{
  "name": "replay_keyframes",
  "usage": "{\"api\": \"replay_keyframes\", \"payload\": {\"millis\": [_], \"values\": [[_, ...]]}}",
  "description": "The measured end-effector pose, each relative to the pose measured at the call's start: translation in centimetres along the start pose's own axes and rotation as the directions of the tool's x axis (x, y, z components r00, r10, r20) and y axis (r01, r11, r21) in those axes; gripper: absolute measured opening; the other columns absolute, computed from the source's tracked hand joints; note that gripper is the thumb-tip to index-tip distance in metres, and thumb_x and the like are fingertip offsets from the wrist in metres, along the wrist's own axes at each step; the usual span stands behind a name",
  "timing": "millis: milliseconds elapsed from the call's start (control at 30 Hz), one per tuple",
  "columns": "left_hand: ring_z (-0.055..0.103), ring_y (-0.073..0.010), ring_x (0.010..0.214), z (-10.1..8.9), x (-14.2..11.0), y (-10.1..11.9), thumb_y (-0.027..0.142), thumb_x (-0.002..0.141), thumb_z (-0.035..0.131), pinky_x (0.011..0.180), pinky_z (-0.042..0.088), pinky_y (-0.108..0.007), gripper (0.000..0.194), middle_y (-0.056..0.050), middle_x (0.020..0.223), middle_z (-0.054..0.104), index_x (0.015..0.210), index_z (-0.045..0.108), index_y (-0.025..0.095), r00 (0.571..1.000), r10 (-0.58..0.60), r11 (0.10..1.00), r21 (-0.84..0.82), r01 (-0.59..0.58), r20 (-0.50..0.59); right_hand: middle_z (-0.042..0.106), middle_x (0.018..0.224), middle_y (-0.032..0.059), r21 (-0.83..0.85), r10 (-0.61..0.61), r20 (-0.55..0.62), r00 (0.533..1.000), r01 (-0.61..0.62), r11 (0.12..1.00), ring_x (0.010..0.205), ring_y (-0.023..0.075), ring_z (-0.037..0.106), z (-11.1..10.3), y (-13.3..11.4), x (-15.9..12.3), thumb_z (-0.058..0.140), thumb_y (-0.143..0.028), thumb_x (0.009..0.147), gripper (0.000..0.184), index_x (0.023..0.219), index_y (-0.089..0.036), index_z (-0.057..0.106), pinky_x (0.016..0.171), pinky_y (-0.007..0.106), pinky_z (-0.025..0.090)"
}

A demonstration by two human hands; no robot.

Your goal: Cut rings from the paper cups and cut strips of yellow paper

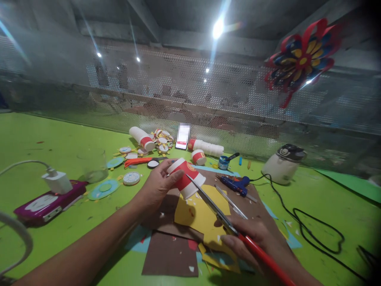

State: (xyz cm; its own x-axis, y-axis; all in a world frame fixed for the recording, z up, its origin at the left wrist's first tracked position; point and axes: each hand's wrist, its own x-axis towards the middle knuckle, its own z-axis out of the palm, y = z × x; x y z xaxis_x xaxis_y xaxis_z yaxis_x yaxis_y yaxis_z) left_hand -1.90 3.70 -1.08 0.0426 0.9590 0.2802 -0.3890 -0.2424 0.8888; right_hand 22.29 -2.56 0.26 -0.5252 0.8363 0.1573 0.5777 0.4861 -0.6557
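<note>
My left hand [159,180] grips a red and white paper cup [188,180] tilted on its side, thumb across the red band. In my right hand [253,238] are scissors [214,206] with red handles, their blades pointing up and left. The blade tips overlap the cup's red side; I cannot tell whether they cut into it. Under the cup lies yellow paper [190,212] on brown sheets [169,254], with small scraps scattered over them.
A blue glue gun [235,184] with a black cord lies right of the cup. Stacked paper cups [208,147], a lit phone [182,137] and an orange cutter [138,161] lie behind. Left are a glass [92,167] and a purple power strip [52,202]; a white spray bottle [282,165] stands right.
</note>
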Motion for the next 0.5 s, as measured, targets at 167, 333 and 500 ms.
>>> {"api": "replay_keyframes", "payload": {"millis": [167, 333, 500], "values": [[0.064, -0.0179, 0.084, -0.1, 0.08, -0.13, 0.034, 0.072, 0.073, 0.075, 0.051, -0.03, 0.035, -0.004, 0.097, 0.068, 0.102, 0.061, 0.021, 1.0, -0.007, 1.0, 0.005, 0.007, 0.01, 0.062, 0.069, 0.0012, 0.007, 0.076, 0.035, 0.996, -0.077, 0.997, 0.061, 0.0145, 0.052, 0.04, -0.41, 0.07, 0.048, -0.047, 0.085, 0.034, 0.082, -0.019, 0.066, 0.055, 0.023, 0.042], [0.063, -0.0179, 0.084, -0.05, -0.02, -0.01, 0.034, 0.072, 0.073, 0.075, 0.051, -0.031, 0.037, -0.004, 0.098, 0.068, 0.104, 0.059, 0.021, 1.0, -0.019, 1.0, 0.016, 0.019, 0.021, 0.063, 0.068, 0.0007, 0.049, 0.085, 0.039, 0.996, -0.087, 0.995, 0.059, 0.0137, 0.052, 0.02, -0.52, 0.23, 0.049, -0.047, 0.084, 0.034, 0.084, -0.018, 0.068, 0.055, 0.022, 0.043], [0.064, -0.019, 0.086, 0.37, -0.33, -0.09, 0.034, 0.072, 0.073, 0.074, 0.052, -0.029, 0.041, -0.008, 0.103, 0.068, 0.107, 0.058, 0.019, 0.999, -0.038, 0.999, 0.005, 0.038, 0.016, 0.066, 0.067, -0.0005, 0.013, 0.088, -0.007, 0.996, -0.088, 0.996, 0.055, 0.0136, 0.056, 0.09, -0.77, 0.07, 0.05, -0.048, 0.083, 0.032, 0.086, -0.022, 0.07, 0.051, 0.02, 0.045]]}}
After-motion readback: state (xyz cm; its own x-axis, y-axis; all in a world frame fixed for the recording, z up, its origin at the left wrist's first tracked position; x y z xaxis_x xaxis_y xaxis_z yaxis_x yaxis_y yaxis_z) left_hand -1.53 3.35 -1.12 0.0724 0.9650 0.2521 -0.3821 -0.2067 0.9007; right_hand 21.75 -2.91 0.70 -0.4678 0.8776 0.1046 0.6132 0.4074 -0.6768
